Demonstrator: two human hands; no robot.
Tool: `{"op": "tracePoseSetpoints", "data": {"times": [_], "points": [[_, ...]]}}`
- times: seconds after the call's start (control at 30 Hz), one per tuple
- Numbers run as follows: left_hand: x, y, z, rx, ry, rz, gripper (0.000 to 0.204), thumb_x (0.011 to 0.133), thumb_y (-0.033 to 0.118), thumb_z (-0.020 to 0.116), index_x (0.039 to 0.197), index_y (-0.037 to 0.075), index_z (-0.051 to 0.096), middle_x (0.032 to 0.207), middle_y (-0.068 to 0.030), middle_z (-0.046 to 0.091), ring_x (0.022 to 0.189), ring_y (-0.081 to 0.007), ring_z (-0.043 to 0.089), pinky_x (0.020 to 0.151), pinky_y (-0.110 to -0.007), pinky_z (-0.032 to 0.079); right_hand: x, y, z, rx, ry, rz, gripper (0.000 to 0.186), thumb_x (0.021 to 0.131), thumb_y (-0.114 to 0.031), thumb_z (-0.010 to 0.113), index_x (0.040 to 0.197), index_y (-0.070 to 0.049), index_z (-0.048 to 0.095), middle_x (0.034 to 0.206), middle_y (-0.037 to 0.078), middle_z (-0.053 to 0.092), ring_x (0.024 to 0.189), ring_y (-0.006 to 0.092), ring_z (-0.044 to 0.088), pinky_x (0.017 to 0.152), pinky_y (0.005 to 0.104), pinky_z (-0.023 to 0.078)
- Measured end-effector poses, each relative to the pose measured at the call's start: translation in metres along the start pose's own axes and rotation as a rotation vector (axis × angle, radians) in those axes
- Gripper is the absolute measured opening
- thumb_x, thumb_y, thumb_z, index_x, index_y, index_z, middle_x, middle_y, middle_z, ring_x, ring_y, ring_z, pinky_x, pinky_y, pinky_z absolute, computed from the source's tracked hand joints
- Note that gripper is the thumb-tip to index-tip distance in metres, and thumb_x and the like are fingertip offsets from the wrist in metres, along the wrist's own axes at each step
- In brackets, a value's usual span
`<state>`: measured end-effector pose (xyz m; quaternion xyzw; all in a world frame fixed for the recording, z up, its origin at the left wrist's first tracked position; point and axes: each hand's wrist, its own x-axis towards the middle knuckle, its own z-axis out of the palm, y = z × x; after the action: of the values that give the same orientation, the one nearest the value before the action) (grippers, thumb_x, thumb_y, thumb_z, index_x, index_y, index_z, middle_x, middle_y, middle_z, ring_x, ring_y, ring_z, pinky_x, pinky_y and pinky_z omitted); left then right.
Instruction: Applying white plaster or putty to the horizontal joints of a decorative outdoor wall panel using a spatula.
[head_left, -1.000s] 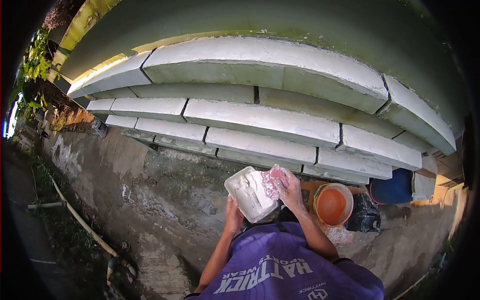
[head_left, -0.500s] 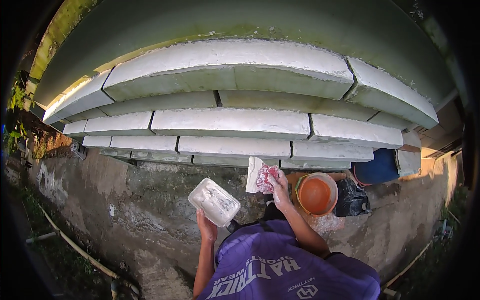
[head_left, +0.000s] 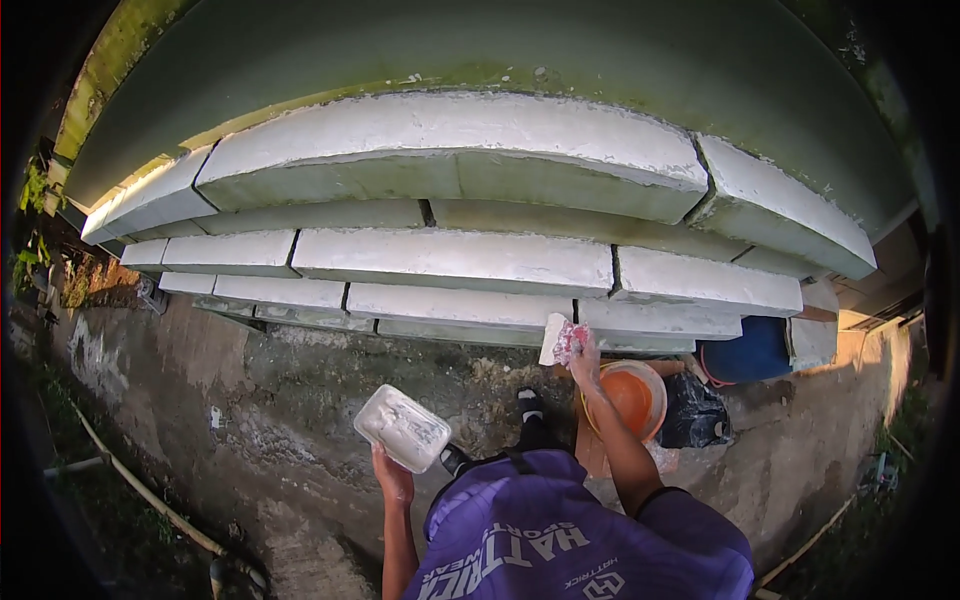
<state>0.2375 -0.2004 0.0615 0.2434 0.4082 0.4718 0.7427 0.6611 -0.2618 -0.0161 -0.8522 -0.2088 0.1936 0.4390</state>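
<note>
My left hand grips the lower edge of a white rectangular tray, which has whitish paste smeared inside. The tray is over the concrete ground, left of my feet. My right hand is closed round the red, paste-covered handle of a putty knife. Its wide blade, coated in white, points up and left, at the lower edge of the lowest white-faced ledge. Whether the blade touches the ledge I cannot tell. White paste also marks my right fingers.
Stepped ledges with white faces and dark vertical gaps, such as the top ledge, span the wall. An orange-lined bucket stands under my right forearm, beside a black plastic bag. A blue tub sits farther right. A pipe runs at lower left.
My right hand has moved the putty knife right and slightly up toward the lowest ledge. My left hand and the tray have shifted left and down. One foot now shows more fully.
</note>
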Motion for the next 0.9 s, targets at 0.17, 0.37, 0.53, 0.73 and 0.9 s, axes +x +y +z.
{"op": "tracePoseSetpoints", "data": {"times": [0.17, 0.37, 0.53, 0.73, 0.9], "points": [[-0.01, -0.01, -0.006, -0.026, 0.047, 0.009, 0.049, 0.1, 0.037, 0.039, 0.138, 0.007, 0.035, 0.137, -0.0064, 0.044, 0.125, -0.0219, 0.045, 0.104, -0.04, 0.036, 0.039, -0.022, 0.002, -0.245, -0.001, -0.214, 0.035, 0.09, -0.011, 0.051, 0.122, 0.002, 0.044, 0.101, 0.031, 0.059, 0.093, 0.0493, 0.057, 0.079, 0.0544, 0.046], [-0.012, -0.015, -0.008, -0.044, 0.081, 0.019, 0.05, 0.098, 0.036, 0.041, 0.138, 0.007, 0.036, 0.137, -0.0063, 0.044, 0.126, -0.022, 0.044, 0.105, -0.04, 0.034, 0.049, -0.04, 0.014, -0.236, -0.096, -0.493, 0.038, 0.088, -0.011, 0.05, 0.123, 0.002, 0.044, 0.092, 0.03, 0.062, 0.086, 0.0501, 0.058, 0.077, 0.0545, 0.047], [-0.007, -0.013, -0.005, -0.072, 0.07, 0.022, 0.05, 0.098, 0.036, 0.042, 0.139, 0.007, 0.035, 0.139, -0.0061, 0.042, 0.127, -0.022, 0.043, 0.106, -0.04, 0.034, 0.057, -0.062, 0.026, -0.485, -0.258, -0.466, 0.039, 0.085, -0.011, 0.053, 0.122, 0.001, 0.047, 0.089, 0.029, 0.063, 0.083, 0.0466, 0.061, 0.076, 0.0534, 0.049], [-0.008, -0.013, -0.009, -0.095, 0.096, 0.033, 0.051, 0.099, 0.036, 0.041, 0.14, 0.007, 0.033, 0.14, -0.0064, 0.042, 0.127, -0.0222, 0.043, 0.106, -0.04, 0.034, 0.055, -0.081, 0.035, -0.579, -0.349, -0.473, 0.041, 0.083, -0.009, 0.053, 0.124, -0.003, 0.048, 0.086, 0.028, 0.063, 0.083, 0.0454, 0.062, 0.076, 0.0525, 0.05], [-0.01, -0.015, -0.008, -0.094, 0.11, 0.036, 0.05, 0.099, 0.036, 0.041, 0.14, 0.007, 0.034, 0.139, -0.0061, 0.042, 0.127, -0.0222, 0.043, 0.106, -0.04, 0.034, 0.06, -0.082, 0.045, -0.598, -0.372, -0.495, 0.041, 0.081, -0.009, 0.055, 0.121, -0.005, 0.05, 0.089, 0.027, 0.064, 0.085, 0.0443, 0.062, 0.078, 0.0513, 0.051]]}}
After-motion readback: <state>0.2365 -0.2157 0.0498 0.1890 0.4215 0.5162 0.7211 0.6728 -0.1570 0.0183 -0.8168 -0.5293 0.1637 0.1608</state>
